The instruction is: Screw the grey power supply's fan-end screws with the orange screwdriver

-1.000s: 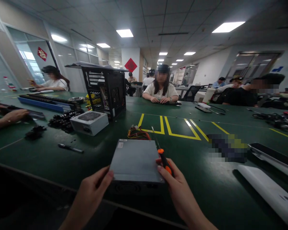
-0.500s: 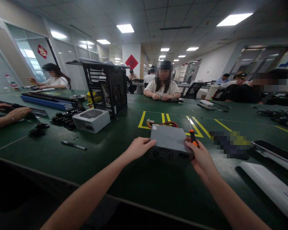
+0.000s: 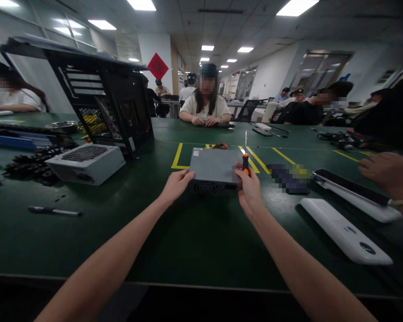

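A grey computer power supply (image 3: 215,164) is held level between both hands, its fan grille facing me and its label at the top left corner. My left hand (image 3: 177,184) grips its left side, thumb on the top edge. My right hand (image 3: 251,187) grips the right side and also holds a screwdriver (image 3: 245,163) with a black and orange handle, its shaft pointing up and away. Red and other coloured cables (image 3: 220,146) show behind the box. Whether its underside touches the table is hidden.
A second power supply (image 3: 87,163) sits left, before an open black computer case (image 3: 100,98). A marker pen (image 3: 55,211) lies nearer. On the right are a white power bank (image 3: 345,230), a phone (image 3: 351,185) and another person's hand (image 3: 389,172). Yellow tape (image 3: 177,156) marks the green table.
My view has turned right, so the table's things appear further left. Another person's hand has come into view at the right. Both my hands keep their grip on the power supply.
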Tool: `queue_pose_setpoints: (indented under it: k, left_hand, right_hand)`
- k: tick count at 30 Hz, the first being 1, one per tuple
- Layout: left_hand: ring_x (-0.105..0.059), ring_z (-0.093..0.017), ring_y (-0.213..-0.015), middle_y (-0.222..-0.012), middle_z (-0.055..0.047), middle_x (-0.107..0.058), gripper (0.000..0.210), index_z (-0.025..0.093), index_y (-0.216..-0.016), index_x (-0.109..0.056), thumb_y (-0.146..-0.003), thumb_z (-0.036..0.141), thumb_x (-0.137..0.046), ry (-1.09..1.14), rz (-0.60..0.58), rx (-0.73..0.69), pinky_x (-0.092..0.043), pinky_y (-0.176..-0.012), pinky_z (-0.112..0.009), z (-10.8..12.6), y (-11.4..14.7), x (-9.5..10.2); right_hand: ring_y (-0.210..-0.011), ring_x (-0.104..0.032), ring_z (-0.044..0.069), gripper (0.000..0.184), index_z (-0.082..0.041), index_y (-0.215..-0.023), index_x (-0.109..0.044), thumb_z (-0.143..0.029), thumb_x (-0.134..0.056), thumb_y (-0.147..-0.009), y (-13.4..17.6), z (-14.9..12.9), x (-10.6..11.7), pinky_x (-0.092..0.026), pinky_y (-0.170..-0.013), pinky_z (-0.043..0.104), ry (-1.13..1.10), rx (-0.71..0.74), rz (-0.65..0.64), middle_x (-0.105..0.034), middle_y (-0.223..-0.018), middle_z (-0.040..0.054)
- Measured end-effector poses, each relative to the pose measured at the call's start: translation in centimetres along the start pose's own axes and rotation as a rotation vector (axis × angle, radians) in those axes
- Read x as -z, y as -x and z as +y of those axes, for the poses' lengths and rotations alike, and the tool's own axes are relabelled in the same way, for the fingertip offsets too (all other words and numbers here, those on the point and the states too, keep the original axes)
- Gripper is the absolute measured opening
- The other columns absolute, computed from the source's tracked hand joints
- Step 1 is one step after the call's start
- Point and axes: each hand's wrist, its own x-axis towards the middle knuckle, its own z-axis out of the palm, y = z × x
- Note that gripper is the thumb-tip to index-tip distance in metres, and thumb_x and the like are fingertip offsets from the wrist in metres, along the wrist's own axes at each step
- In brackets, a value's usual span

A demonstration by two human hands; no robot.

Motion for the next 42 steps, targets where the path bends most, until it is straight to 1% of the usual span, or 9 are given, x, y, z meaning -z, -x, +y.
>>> queue_pose_setpoints:
  k: [5,14,19,23,25,29,31,38,42]
  left_hand:
    - [-0.054,-0.022,-0.106,-0.111,-0.007,-0.063,0.046,0.014,-0.116,-0.059,-0.083,0.044,-0.044,0.087,0.107,-0.186,-0.038,-0.094,-0.033,1.2,-0.7,0.6]
    - [-0.056,-0.015,-0.066,-0.069,-0.001,-0.062,0.039,0.013,-0.072,-0.065,-0.082,0.044,-0.044,-0.045,0.122,0.031,-0.041,-0.062,-0.024,-1.7,-0.4,0.2]
    - [-0.059,-0.018,-0.078,-0.082,-0.004,-0.066,0.041,0.014,-0.087,-0.067,-0.085,0.044,-0.039,-0.171,0.130,0.024,-0.041,-0.068,-0.025,-1.3,-0.2,0.7]
    - [-0.057,-0.014,-0.062,-0.071,-0.001,-0.063,0.039,0.017,-0.113,-0.056,-0.091,0.040,-0.033,-0.471,0.328,-0.099,-0.039,-0.060,-0.024,0.1,1.2,0.8]
    - [-0.055,-0.012,-0.057,-0.069,0.000,-0.061,0.034,0.018,-0.110,-0.055,-0.093,0.034,-0.031,-0.620,0.251,-0.241,-0.037,-0.056,-0.023,0.8,2.2,-0.1]
    - [-0.059,-0.014,-0.077,-0.089,-0.003,-0.063,0.025,0.018,-0.107,-0.053,-0.092,0.025,-0.034,-0.862,-0.214,-0.557,-0.042,-0.062,-0.024,1.6,3.5,-2.9]
    - [-0.057,-0.016,-0.082,-0.094,-0.004,-0.061,0.024,0.017,-0.109,-0.052,-0.092,0.021,-0.036,-0.946,-0.333,-0.646,-0.044,-0.064,-0.025,1.4,3.4,-3.9]
    - [-0.053,-0.019,-0.093,-0.101,-0.007,-0.058,0.025,0.017,-0.110,-0.055,-0.089,0.015,-0.042,-0.991,-0.395,-0.751,-0.046,-0.079,-0.031,-0.1,2.3,-3.6]
    - [-0.055,-0.017,-0.093,-0.102,-0.006,-0.060,0.025,0.017,-0.108,-0.057,-0.091,0.020,-0.039,-0.790,-0.340,-0.743,-0.047,-0.077,-0.030,0.1,2.3,-2.7]
  right_hand:
    - [-0.075,-0.052,0.009,0.027,-0.024,-0.088,-0.062,-0.027,-0.066,-0.061,-0.5,-1.0,-0.8,-0.042,-0.070,0.024,-0.075,0.240,-0.055,-0.059,-0.090,-0.0040]
    - [-0.061,-0.051,0.010,0.026,-0.022,-0.081,-0.062,-0.026,-0.068,-0.056,-1.1,2.3,-0.5,-0.040,-0.053,0.022,-0.058,-0.041,-0.090,-0.058,-0.071,-0.0048]
    - [-0.064,-0.056,0.011,0.025,-0.022,-0.083,-0.062,-0.028,-0.068,-0.059,-1.4,1.8,-0.3,-0.044,-0.055,0.022,-0.062,-0.073,-0.138,-0.061,-0.073,-0.0037]
    - [-0.064,-0.056,0.011,0.026,-0.022,-0.084,-0.061,-0.030,-0.067,-0.060,-1.8,1.5,0.1,-0.043,-0.053,0.022,-0.044,-0.062,-0.082,-0.061,-0.074,-0.0032]
    - [-0.065,-0.055,0.010,0.026,-0.023,-0.084,-0.061,-0.030,-0.067,-0.060,-1.8,1.5,0.3,-0.042,-0.054,0.021,-0.024,-0.031,-0.052,-0.060,-0.075,-0.0042]
    - [-0.063,-0.051,0.009,0.023,-0.021,-0.079,-0.061,-0.031,-0.068,-0.059,-1.5,1.9,0.4,-0.038,-0.056,0.021,0.035,0.037,-0.043,-0.056,-0.071,-0.0052]
    - [-0.062,-0.049,0.009,0.022,-0.021,-0.077,-0.062,-0.032,-0.068,-0.059,-1.3,2.0,0.5,-0.037,-0.056,0.022,0.064,0.060,-0.044,-0.054,-0.069,-0.0054]
    - [-0.062,-0.049,0.010,0.023,-0.020,-0.078,-0.062,-0.035,-0.068,-0.060,-1.3,2.2,0.9,-0.038,-0.058,0.024,0.112,0.072,-0.040,-0.054,-0.068,-0.0043]
    - [-0.062,-0.049,0.010,0.025,-0.020,-0.078,-0.061,-0.037,-0.067,-0.062,-0.8,1.7,0.8,-0.038,-0.057,0.023,0.114,0.083,-0.024,-0.055,-0.069,-0.0038]
